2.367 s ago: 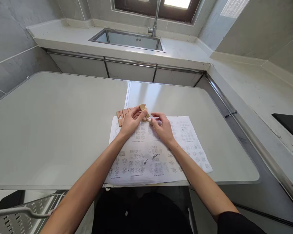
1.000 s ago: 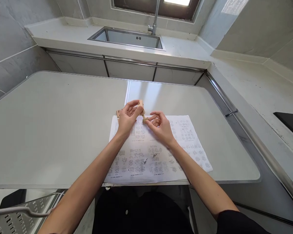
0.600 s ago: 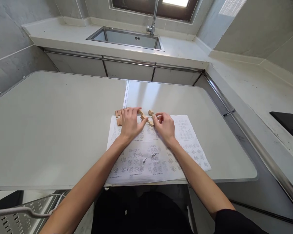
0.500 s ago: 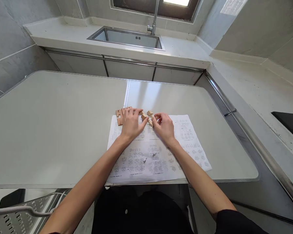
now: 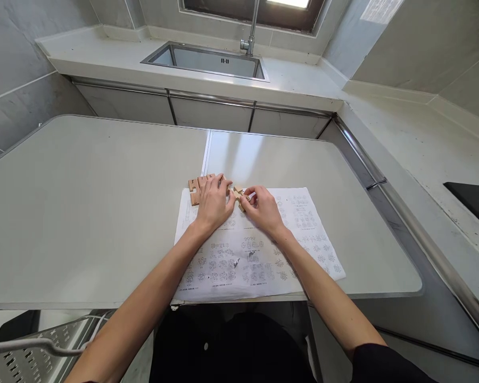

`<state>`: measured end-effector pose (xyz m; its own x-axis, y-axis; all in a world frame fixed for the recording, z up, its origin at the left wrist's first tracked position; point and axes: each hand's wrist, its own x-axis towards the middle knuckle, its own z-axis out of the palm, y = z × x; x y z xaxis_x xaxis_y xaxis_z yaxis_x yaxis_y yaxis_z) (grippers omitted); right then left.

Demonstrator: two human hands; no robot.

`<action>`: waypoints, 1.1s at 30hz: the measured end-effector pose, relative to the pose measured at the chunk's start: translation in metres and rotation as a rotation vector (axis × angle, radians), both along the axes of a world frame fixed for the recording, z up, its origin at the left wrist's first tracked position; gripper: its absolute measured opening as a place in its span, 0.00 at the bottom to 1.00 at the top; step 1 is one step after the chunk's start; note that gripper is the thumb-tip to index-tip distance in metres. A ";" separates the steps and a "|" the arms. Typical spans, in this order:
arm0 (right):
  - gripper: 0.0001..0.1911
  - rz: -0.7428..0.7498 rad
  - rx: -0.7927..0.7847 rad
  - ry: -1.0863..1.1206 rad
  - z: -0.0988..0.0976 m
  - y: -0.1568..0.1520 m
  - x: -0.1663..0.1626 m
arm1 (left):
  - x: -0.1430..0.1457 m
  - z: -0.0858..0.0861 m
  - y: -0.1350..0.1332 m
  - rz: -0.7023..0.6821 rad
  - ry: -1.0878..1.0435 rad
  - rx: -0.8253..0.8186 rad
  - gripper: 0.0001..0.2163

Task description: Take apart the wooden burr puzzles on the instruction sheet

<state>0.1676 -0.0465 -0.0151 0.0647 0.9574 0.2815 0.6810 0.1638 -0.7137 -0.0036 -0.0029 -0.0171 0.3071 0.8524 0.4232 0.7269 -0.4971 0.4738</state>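
Note:
Between my hands are light notched wooden puzzle pieces [image 5: 237,193], close together and partly covered by fingers. My left hand [image 5: 213,205] curls around one side of them, its thumb and fingers on the wood. From the other side, my right hand [image 5: 263,207] pinches a notched piece between thumb and fingertips. Darker notched wooden pieces [image 5: 193,192] lie flat in a row just left of my left hand, partly hidden by it. Beneath both hands spreads a creased paper sheet [image 5: 231,247] printed with small diagrams.
The sheet lies at the front of a pale table [image 5: 104,213] with a seam running across it. Beyond are a counter with a sink [image 5: 207,63] and a tap [image 5: 249,45]. A metal rail [image 5: 415,239] runs along the right side.
My right hand has shifted a little left, bringing its piece against the wood by my left hand. The gap between the light pieces has narrowed. The row at left stays put.

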 end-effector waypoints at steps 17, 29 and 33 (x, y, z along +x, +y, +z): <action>0.12 -0.050 0.101 0.041 -0.011 0.001 -0.004 | 0.002 0.004 -0.003 -0.004 -0.027 0.075 0.16; 0.23 0.387 0.133 0.137 -0.006 -0.006 -0.012 | 0.002 0.010 -0.006 -0.098 -0.121 0.073 0.14; 0.16 0.288 0.201 0.170 -0.003 -0.006 -0.014 | 0.002 0.013 -0.008 -0.165 -0.131 0.093 0.13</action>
<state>0.1541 -0.0526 -0.0177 -0.1370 0.8699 0.4737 0.4618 0.4792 -0.7464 -0.0012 -0.0111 -0.0043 0.3763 0.7507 0.5431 0.5674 -0.6501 0.5054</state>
